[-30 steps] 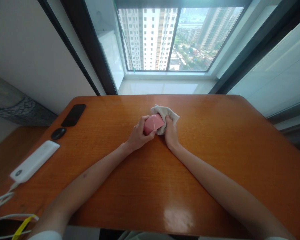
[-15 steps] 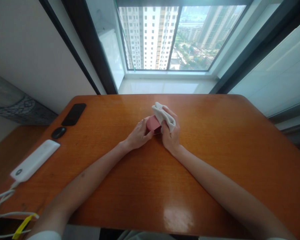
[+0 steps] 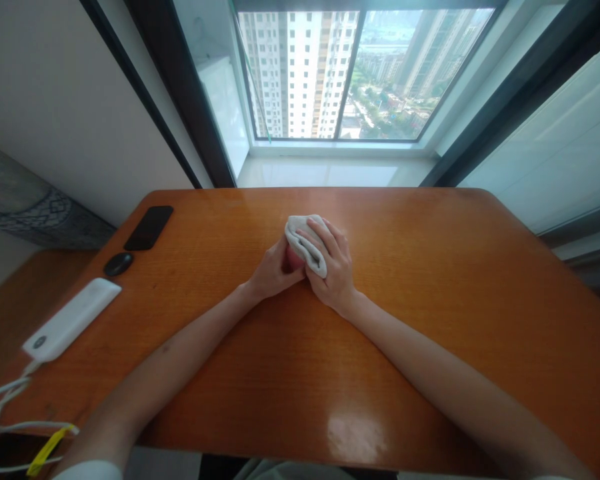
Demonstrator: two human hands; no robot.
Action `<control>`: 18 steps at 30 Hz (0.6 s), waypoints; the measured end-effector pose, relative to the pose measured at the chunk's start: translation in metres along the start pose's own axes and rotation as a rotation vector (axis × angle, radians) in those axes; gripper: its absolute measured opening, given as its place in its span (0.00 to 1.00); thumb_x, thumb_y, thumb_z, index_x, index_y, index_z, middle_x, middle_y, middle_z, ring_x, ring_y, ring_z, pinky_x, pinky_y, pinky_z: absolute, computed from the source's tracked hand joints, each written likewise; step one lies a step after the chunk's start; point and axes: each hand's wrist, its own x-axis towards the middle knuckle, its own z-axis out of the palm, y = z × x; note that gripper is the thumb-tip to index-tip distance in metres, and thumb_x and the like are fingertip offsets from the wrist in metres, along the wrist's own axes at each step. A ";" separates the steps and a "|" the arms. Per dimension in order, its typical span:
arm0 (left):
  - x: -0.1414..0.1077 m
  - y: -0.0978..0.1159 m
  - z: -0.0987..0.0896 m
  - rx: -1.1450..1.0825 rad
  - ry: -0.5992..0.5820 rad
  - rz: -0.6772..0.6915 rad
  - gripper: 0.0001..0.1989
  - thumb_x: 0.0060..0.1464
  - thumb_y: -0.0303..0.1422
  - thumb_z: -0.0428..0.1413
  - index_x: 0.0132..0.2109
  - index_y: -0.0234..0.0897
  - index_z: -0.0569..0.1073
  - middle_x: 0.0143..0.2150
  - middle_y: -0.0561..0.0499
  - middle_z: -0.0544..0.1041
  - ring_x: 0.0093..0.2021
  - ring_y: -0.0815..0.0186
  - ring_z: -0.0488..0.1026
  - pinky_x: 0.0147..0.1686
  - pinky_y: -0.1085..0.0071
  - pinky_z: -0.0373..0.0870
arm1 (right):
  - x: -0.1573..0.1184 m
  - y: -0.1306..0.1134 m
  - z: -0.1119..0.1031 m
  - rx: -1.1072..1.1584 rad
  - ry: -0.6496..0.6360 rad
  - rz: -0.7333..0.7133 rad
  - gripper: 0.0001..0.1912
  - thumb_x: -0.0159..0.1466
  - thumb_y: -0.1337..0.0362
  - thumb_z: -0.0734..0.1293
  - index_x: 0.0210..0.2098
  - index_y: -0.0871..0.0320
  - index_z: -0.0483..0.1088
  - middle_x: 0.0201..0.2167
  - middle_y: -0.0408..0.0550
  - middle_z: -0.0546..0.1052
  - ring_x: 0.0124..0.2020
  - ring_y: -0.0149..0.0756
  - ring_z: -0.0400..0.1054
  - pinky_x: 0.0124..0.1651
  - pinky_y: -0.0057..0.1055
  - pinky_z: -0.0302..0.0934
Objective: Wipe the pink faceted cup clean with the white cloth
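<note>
Near the middle of the wooden table (image 3: 405,347), my left hand (image 3: 274,270) grips a small pinkish-red object (image 3: 294,259) from its left side. A folded white cloth (image 3: 306,241) lies over the top and right of that object and hides most of it. My right hand (image 3: 334,267) holds the cloth, its fingers spread across it and pressing it onto the object. Both hands are close together, with the left thumb near the cloth's lower edge.
At the table's left side are a black phone (image 3: 149,228), a black mouse (image 3: 119,264) and a white power strip (image 3: 73,319). White cables (image 3: 5,400) with a yellow tag (image 3: 49,452) hang at the lower left corner. A window (image 3: 350,80) is beyond the far edge.
My right hand has moved left with the cloth, which now covers most of the red object. My left hand has stayed nearly in place, still gripping it.
</note>
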 end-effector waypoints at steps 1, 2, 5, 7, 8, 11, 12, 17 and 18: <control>0.001 0.001 -0.001 0.001 -0.008 0.003 0.29 0.61 0.43 0.65 0.63 0.37 0.69 0.54 0.43 0.82 0.50 0.54 0.82 0.52 0.60 0.81 | 0.000 0.001 0.000 0.012 0.002 0.008 0.28 0.76 0.54 0.61 0.73 0.43 0.69 0.76 0.47 0.68 0.78 0.57 0.57 0.78 0.63 0.55; 0.001 0.003 -0.002 0.001 -0.015 0.005 0.29 0.62 0.44 0.65 0.64 0.37 0.69 0.55 0.43 0.82 0.51 0.54 0.82 0.52 0.60 0.80 | 0.000 0.001 0.000 0.031 0.010 0.020 0.27 0.76 0.54 0.61 0.73 0.43 0.69 0.76 0.47 0.68 0.78 0.57 0.57 0.78 0.62 0.55; 0.002 0.006 -0.004 0.000 -0.026 -0.001 0.30 0.65 0.47 0.64 0.66 0.38 0.68 0.56 0.42 0.82 0.52 0.53 0.82 0.53 0.60 0.80 | 0.001 0.002 0.004 0.131 0.075 0.117 0.25 0.78 0.53 0.59 0.70 0.45 0.71 0.74 0.49 0.71 0.77 0.54 0.60 0.78 0.60 0.54; 0.002 0.008 -0.004 0.003 -0.032 -0.005 0.31 0.65 0.48 0.65 0.67 0.39 0.67 0.58 0.41 0.81 0.53 0.53 0.82 0.55 0.59 0.79 | 0.001 0.002 0.009 0.246 0.150 0.257 0.24 0.78 0.51 0.59 0.66 0.48 0.74 0.68 0.52 0.76 0.73 0.52 0.65 0.77 0.58 0.56; 0.003 0.009 -0.005 0.005 -0.036 -0.006 0.32 0.65 0.48 0.65 0.68 0.39 0.66 0.60 0.40 0.81 0.54 0.52 0.82 0.56 0.59 0.78 | 0.001 0.003 0.011 0.310 0.185 0.351 0.24 0.78 0.49 0.59 0.63 0.50 0.76 0.63 0.54 0.79 0.69 0.52 0.69 0.75 0.56 0.59; 0.003 0.011 -0.006 0.010 -0.048 -0.010 0.33 0.66 0.48 0.65 0.70 0.40 0.65 0.63 0.40 0.79 0.58 0.52 0.81 0.60 0.59 0.77 | 0.001 0.010 0.016 0.481 0.257 0.667 0.27 0.76 0.41 0.60 0.51 0.55 0.80 0.45 0.51 0.84 0.53 0.50 0.76 0.63 0.49 0.70; 0.003 0.012 -0.006 0.010 -0.051 -0.016 0.33 0.66 0.47 0.65 0.70 0.40 0.65 0.63 0.40 0.79 0.58 0.52 0.81 0.61 0.58 0.76 | 0.001 0.013 0.017 0.518 0.266 0.756 0.29 0.75 0.39 0.60 0.48 0.56 0.80 0.40 0.50 0.83 0.49 0.49 0.77 0.58 0.47 0.71; 0.003 0.013 -0.006 0.006 -0.054 -0.024 0.33 0.65 0.47 0.66 0.69 0.40 0.65 0.63 0.41 0.80 0.57 0.52 0.81 0.59 0.59 0.76 | 0.004 0.022 0.016 0.596 0.279 0.947 0.31 0.71 0.35 0.62 0.41 0.57 0.79 0.35 0.48 0.82 0.41 0.45 0.74 0.48 0.41 0.70; 0.003 0.013 -0.006 0.010 -0.056 -0.024 0.33 0.66 0.47 0.66 0.69 0.40 0.65 0.63 0.41 0.79 0.57 0.52 0.81 0.59 0.59 0.77 | 0.005 0.022 0.016 0.597 0.275 0.948 0.31 0.71 0.35 0.62 0.40 0.57 0.79 0.34 0.47 0.82 0.40 0.44 0.73 0.48 0.40 0.70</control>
